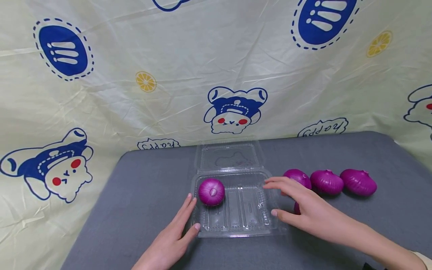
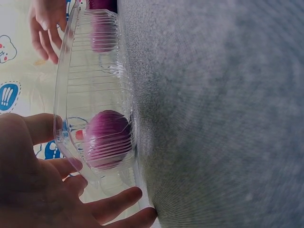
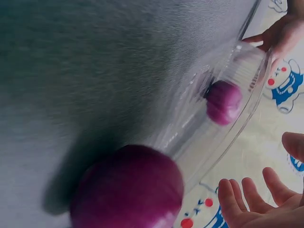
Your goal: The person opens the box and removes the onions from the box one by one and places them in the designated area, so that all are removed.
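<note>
A clear plastic clamshell container (image 1: 236, 233) lies with its lid (image 1: 229, 155) folded back. In its left part sits one purple onion (image 1: 211, 192). My left hand (image 1: 170, 236) rests against the container's left side, its fingers extended along the rim and its thumb at the near corner. Over the right rim hovers my right hand (image 1: 312, 210), fingers and thumb spread, holding nothing. Beneath and behind it is a partly hidden onion (image 1: 296, 208); in the right wrist view a large onion (image 3: 130, 190) stands on the cloth beside the container.
A row of three purple onions lies right of the container: a near one (image 1: 297, 175) partly behind my right hand, a middle one (image 1: 326, 182) and a far-right one (image 1: 358, 182). Grey cloth covers the table (image 1: 141, 195). A printed curtain (image 1: 175, 112) hangs behind its back edge.
</note>
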`<control>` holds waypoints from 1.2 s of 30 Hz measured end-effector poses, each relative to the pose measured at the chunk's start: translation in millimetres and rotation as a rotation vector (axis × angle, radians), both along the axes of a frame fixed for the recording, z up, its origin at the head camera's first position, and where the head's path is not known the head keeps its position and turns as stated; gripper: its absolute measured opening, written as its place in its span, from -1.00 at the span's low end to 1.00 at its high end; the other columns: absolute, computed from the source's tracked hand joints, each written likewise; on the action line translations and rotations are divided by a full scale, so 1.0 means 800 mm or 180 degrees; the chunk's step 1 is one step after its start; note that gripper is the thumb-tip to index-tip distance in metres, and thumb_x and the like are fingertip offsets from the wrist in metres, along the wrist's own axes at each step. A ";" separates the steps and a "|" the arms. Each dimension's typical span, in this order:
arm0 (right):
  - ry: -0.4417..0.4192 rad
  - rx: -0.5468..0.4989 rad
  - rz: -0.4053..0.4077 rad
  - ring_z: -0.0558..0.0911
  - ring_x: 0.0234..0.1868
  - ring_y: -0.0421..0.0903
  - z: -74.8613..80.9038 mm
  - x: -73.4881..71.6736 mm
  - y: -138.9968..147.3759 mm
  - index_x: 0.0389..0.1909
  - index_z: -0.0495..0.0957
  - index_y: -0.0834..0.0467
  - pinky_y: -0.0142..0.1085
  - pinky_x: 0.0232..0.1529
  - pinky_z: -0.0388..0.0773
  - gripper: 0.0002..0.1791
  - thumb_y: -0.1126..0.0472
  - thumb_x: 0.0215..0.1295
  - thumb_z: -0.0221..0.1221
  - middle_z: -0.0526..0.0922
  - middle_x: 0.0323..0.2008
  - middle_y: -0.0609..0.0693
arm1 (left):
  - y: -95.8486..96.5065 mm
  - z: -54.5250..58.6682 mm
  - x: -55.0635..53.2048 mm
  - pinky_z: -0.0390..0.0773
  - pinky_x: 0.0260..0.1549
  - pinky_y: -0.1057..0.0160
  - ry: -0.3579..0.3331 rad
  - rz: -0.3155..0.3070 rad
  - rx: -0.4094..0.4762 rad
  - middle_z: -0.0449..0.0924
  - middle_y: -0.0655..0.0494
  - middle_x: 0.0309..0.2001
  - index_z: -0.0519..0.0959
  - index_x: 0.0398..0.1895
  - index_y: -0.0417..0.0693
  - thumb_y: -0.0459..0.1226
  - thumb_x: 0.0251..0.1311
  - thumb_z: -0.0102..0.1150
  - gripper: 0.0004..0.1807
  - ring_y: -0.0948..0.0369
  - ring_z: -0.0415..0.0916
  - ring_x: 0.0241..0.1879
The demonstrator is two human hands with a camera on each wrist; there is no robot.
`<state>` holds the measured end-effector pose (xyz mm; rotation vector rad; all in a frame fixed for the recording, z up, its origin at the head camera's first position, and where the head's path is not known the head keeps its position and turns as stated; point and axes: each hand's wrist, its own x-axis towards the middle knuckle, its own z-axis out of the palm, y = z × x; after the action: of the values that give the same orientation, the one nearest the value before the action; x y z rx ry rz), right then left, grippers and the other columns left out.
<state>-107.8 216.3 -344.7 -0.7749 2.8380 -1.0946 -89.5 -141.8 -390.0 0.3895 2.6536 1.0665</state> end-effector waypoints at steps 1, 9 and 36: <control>-0.0077 -0.0020 0.0025 0.47 0.19 -0.05 0.000 -0.002 -0.004 0.27 0.39 -0.31 -0.10 -0.02 0.60 -0.38 -0.05 0.19 0.37 0.40 0.26 -0.20 | 0.000 0.000 0.000 0.14 0.31 -0.20 -0.0003 -0.0005 0.0000 -0.24 0.46 0.55 -0.02 0.57 0.35 0.14 0.41 -0.04 -0.26 0.19 -0.09 0.49; -0.0452 -0.0107 0.0337 0.51 0.14 0.05 0.001 -0.016 -0.033 0.28 0.39 -0.25 -0.13 -0.13 0.64 -0.40 -0.06 0.22 0.34 0.38 0.29 -0.16 | 0.001 0.001 0.000 0.13 0.31 -0.20 -0.0028 0.0008 -0.0016 -0.24 0.44 0.55 -0.01 0.57 0.34 0.14 0.40 -0.03 -0.25 0.17 -0.10 0.50; -0.0391 0.0551 0.1127 0.22 0.43 -0.08 -0.001 -0.093 -0.108 0.42 0.31 -0.08 0.05 0.27 0.34 -0.29 -0.10 0.28 0.27 0.31 0.40 -0.12 | 0.002 0.001 -0.003 0.12 0.29 -0.26 -0.0131 0.0025 -0.0028 -0.25 0.40 0.55 -0.02 0.58 0.33 0.17 0.39 -0.04 -0.24 0.11 -0.11 0.50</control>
<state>-182.0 129.8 -345.7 -1.0960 2.5193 -0.8051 -92.0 -140.5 -389.0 0.3520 2.6250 1.0532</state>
